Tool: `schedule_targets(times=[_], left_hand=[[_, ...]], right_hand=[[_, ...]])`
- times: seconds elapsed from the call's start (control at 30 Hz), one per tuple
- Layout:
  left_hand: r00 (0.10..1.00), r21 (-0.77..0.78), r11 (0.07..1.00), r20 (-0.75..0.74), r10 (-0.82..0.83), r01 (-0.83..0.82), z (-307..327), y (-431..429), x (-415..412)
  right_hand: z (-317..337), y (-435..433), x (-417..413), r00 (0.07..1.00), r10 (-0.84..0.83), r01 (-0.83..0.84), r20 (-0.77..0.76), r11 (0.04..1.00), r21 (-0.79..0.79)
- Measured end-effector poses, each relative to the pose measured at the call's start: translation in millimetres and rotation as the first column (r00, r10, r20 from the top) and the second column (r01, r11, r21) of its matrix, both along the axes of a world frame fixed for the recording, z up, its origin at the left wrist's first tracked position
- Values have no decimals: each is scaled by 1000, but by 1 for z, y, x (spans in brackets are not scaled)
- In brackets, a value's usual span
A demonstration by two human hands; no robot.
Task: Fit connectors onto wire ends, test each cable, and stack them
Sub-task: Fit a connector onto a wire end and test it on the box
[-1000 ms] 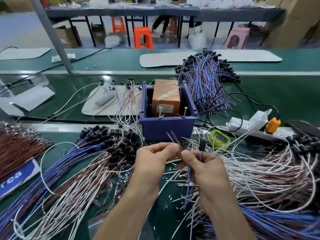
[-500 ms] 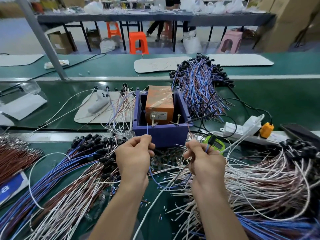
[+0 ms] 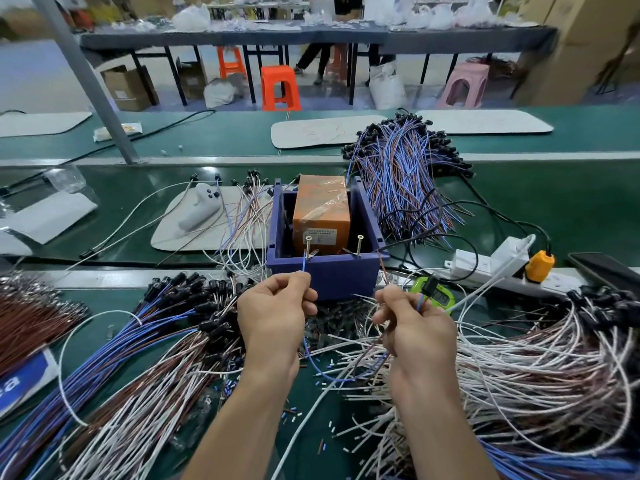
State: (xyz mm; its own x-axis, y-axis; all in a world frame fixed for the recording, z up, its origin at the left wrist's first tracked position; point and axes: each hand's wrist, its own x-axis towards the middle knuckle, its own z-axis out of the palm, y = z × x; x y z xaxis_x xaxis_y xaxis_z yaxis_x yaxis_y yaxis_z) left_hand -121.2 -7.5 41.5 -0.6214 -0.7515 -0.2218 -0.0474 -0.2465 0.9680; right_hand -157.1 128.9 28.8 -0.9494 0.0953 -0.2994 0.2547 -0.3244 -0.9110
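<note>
Test step, by my reading: connector fitted, both leads being offered up to the tester.

- Nearest, below and between the wrists: slack of the blue wire sags in a loop from one fist to the other.
- Left hand: thumb and forefinger pinched on one end of that wire. The tip stands straight up just past the knuckles.
- Right hand: fingers curled round the other end. The black connector sticks up just above the thumb. A thin brown lead rises from the forefinger side and appears pinched there too.
- Just beyond both hands: purple box with two brass screws standing at its near wall. The blue tip reaches the left screw; contact cannot be told. The brown lead's top sits right of the right screw, apart from it.
- Next move, as I judge it: swing the brown lead left onto its screw while holding the blue tip steady. The thin wire will flex, so grip close to the end.
- Farther, past the box: a heap of blue-and-brown cables, probably the stack.
</note>
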Motion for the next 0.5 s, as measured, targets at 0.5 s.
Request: schedule_targets(times=[0.5], left_hand=[[999,-33,999,10,-39,40,1,2,-2]], right_hand=[[2,-10,-5,999,18,-17,-29,999,50]])
